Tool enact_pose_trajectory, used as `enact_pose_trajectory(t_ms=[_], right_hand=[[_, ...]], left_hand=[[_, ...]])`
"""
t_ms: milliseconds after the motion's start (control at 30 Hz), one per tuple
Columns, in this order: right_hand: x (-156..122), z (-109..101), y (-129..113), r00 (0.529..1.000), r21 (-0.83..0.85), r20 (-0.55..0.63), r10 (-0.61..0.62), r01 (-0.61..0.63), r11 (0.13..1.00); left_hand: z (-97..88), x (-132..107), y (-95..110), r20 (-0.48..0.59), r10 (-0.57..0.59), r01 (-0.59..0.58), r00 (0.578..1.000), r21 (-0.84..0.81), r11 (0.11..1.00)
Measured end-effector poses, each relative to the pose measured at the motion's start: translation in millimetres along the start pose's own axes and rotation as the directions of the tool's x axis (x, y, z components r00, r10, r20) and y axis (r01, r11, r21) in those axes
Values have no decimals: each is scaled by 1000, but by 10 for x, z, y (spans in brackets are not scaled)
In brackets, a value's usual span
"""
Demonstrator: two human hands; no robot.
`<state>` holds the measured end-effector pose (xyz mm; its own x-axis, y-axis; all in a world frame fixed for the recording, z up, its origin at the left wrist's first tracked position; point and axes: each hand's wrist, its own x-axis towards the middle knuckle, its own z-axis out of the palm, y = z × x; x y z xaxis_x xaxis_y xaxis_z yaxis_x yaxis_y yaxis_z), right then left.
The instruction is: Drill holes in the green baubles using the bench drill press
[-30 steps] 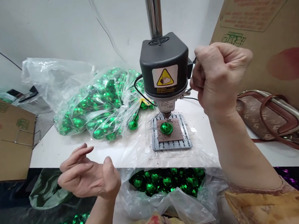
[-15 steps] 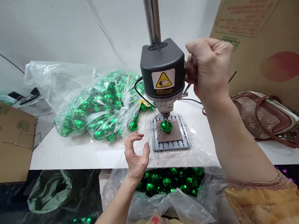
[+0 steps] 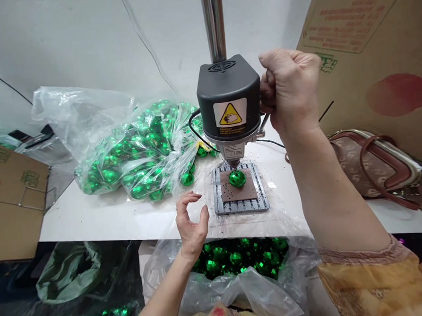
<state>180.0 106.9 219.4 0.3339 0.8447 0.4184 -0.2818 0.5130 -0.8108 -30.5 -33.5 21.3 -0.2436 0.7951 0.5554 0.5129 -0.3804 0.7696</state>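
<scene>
A black drill press (image 3: 229, 95) with a yellow warning sticker stands on the white table. My right hand (image 3: 292, 87) is wrapped round its feed handle, most of which the fingers hide. Under the chuck, a shiny green faceted ball (image 3: 237, 178) rests on a brown square pad (image 3: 246, 194), which lies on the grey slotted base plate (image 3: 218, 204). Dark specks are scattered over pad and plate. My left hand (image 3: 192, 222) hovers left of the plate, apart from the ball, with thumb and fingers curved and a gap between them; nothing is in it.
Behind my left hand lies a clear plastic bag (image 3: 126, 153) full of green balls, with one loose ball (image 3: 187, 179) beside it. Below the table edge, an open bag holds more green balls (image 3: 235, 258). A brown handbag (image 3: 377, 163) and cardboard box (image 3: 379, 69) stand right.
The green ball has shifted slightly right and turned on the pad. My right hand has moved a little up and left with the handle. My left hand has barely moved.
</scene>
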Motion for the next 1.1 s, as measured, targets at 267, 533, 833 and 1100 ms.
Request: enact_pose_trajectory(t_ms=[267,533,833,1100], right_hand=[[-2,14,-5,1000,-1,0,12,-12,1000],[10,-7,-9,1000,2,12,5,-5,1000],[21,-29,10,999,-7,40,-10,10,1000],[28,-26,22,999,-5,27,-21,21,1000]], left_hand=[[16,-16,-4,27,-1,0,1000,30,1000],[7,-76,-65,51,-9,5,999,77,997],[33,-94,-92,92,33,-46,995,144,989],[326,118,-210,239,39,-108,970,285,952]])
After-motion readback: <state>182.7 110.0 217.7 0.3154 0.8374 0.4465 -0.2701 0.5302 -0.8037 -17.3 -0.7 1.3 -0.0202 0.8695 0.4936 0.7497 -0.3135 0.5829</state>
